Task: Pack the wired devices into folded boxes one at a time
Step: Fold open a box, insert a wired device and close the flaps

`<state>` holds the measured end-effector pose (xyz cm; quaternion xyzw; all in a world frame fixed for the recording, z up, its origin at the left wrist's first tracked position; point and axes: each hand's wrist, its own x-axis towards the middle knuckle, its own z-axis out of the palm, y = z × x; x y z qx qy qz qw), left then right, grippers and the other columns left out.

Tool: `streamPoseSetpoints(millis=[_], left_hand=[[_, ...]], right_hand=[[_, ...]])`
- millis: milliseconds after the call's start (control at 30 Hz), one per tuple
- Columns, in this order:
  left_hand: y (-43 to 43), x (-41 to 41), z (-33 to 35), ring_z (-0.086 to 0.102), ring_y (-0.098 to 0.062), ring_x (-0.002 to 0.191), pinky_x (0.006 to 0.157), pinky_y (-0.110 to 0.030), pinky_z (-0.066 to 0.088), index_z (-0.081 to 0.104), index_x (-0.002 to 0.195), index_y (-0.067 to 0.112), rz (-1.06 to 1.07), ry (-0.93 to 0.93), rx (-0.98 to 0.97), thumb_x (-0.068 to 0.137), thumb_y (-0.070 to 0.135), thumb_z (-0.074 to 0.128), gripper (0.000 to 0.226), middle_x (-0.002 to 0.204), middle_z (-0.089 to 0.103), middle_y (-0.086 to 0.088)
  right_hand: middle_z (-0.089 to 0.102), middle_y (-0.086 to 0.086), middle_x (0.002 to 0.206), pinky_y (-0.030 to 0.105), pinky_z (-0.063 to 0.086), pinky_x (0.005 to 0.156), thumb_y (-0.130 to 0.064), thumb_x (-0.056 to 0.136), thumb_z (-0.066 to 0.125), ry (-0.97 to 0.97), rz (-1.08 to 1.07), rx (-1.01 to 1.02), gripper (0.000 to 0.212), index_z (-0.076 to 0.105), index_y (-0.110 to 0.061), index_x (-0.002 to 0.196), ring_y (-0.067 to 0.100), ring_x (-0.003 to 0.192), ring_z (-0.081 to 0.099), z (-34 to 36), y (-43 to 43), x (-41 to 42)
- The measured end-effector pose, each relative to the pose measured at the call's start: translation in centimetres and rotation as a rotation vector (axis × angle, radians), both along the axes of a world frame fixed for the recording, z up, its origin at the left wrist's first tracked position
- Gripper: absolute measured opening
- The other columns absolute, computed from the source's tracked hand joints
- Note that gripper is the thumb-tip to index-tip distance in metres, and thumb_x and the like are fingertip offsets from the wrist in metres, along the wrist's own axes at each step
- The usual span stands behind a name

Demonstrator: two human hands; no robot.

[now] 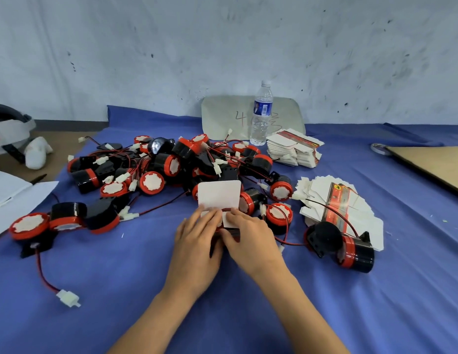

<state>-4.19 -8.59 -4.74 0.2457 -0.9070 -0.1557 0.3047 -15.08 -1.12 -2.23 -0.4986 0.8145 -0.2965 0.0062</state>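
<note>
Left hand (197, 236) and right hand (251, 238) both grip the box (219, 195) between them. Looks like flimsy, light card, so I'd hold it by the folded edges.

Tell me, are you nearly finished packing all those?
Not nearly. No packed box shows anywhere yet. The left hand and right hand hold one box with its white flap up. A big pile of red-and-black devices waits behind it, and the flat boxes on the right lie unfolded in two stacks.
</note>
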Motion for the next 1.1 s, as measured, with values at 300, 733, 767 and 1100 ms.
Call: streamPoseSetpoints(millis=[300,733,767,1100], left_hand=[[-0.3,-0.2,-0.2,0.013,0.001,0.141,0.113,-0.008,0.001,0.042,0.144,0.017,-0.126,0.001,0.055,0.094,0.013,0.06,0.054,0.147,0.026,0.016],[0.1,0.1,0.6,0.053,-0.003,0.109,0.089,-0.009,0.039,0.063,0.098,0.018,-0.219,0.151,0.221,0.084,0.033,0.07,0.021,0.112,0.057,0.016],[0.2,0.1,0.6,0.053,-0.003,0.106,0.087,-0.01,0.041,0.062,0.096,0.019,-0.232,0.152,0.234,0.082,0.039,0.069,0.025,0.11,0.057,0.016],[0.5,0.1,0.8,0.052,-0.002,0.107,0.082,-0.009,0.041,0.043,0.082,0.042,-0.305,0.147,0.262,0.073,0.06,0.064,0.03,0.117,0.051,0.022]], right_hand=[[0.06,-0.005,0.13,0.006,0.034,0.095,-0.015,0.09,0.056,-0.22,0.022,-0.2,0.032,0.067,-0.013,0.119,0.005,0.115,0.053,-0.1,0.7,-0.2],[0.068,-0.003,0.089,0.017,0.046,0.065,-0.008,0.092,0.059,-0.526,-0.153,-0.331,0.015,0.063,-0.02,0.1,0.014,0.08,0.061,-0.3,0.5,-1.1],[0.068,-0.003,0.087,0.017,0.046,0.066,-0.007,0.09,0.06,-0.534,-0.153,-0.323,0.016,0.066,-0.02,0.098,0.014,0.081,0.061,-0.4,0.5,-1.0],[0.073,0.011,0.099,0.042,0.057,0.081,0.014,0.084,0.043,-1.316,-0.186,-0.598,0.04,0.064,-0.014,0.103,0.028,0.095,0.069,-0.3,-0.2,0.2]])
